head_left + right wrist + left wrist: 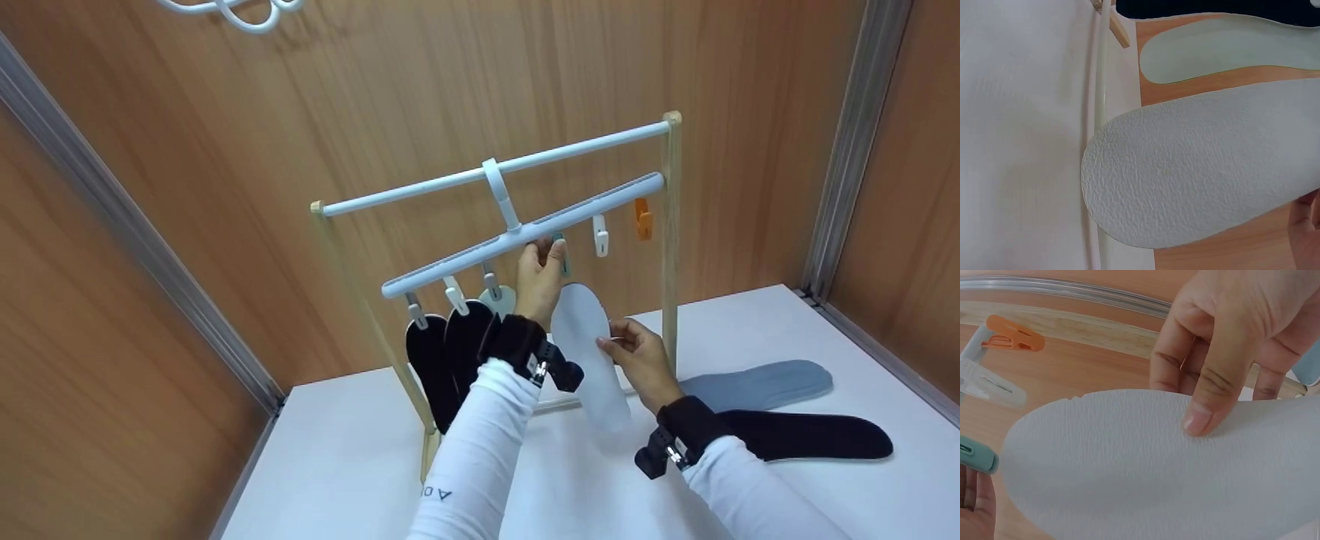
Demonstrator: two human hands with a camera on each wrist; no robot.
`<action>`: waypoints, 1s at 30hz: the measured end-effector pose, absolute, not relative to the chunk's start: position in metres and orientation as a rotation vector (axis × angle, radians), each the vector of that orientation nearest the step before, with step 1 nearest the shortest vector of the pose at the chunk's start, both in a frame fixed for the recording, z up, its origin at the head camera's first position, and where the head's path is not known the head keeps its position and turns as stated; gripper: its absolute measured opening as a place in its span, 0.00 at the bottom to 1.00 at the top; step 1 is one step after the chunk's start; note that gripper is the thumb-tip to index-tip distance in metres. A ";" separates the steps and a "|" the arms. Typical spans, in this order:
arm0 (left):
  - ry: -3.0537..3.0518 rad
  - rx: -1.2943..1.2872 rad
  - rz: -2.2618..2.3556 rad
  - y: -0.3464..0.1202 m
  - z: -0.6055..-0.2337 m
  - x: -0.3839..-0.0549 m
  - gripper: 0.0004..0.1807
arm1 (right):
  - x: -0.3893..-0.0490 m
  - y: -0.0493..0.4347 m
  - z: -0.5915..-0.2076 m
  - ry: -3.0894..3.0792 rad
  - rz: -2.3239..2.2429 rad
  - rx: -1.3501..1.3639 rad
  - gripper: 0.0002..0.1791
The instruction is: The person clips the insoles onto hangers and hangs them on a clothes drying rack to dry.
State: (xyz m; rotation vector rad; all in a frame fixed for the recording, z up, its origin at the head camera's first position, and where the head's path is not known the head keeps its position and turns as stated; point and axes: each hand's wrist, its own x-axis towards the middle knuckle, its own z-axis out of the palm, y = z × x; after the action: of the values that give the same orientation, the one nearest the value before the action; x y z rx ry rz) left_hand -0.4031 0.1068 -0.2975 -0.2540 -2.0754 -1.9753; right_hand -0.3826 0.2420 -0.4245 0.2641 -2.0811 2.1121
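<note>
My left hand [538,285] is raised just under the hanger's pale blue bar [525,237], thumb and fingers pinching the green clip [977,454]. Lower and to the right, my right hand [641,360] holds a white insole [589,352] by its side edge, thumb on the near face. The insole [1196,169] is upright, its top end close beneath the green clip with a gap between them. To the left, two black insoles [427,367] and a pale insole [1224,48] hang from clips, partly hidden by my left arm.
The hanger's hook [501,191] sits over the rod [420,185] of a wooden-sided stand. A white clip [601,236] and an orange clip [643,219] hang at the right. On the white table [337,450] lie a grey-blue insole [772,382] and a black insole [817,435].
</note>
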 end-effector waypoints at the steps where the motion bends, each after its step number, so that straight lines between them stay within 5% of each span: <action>1: -2.074 -0.253 -1.980 0.107 -0.297 -0.403 0.21 | -0.382 0.242 -0.424 -2.073 2.121 0.264 0.18; 30: -2.083 -0.227 -1.998 0.109 -0.293 -0.399 0.19 | -0.380 0.239 -0.417 -2.011 2.161 0.264 0.16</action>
State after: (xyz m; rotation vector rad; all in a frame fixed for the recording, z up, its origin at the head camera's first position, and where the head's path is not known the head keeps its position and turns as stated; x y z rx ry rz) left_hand -0.3994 0.1093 -0.2931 -0.2274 -2.0834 -1.9979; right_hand -0.3801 0.2391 -0.4172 0.2637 -2.0109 2.1606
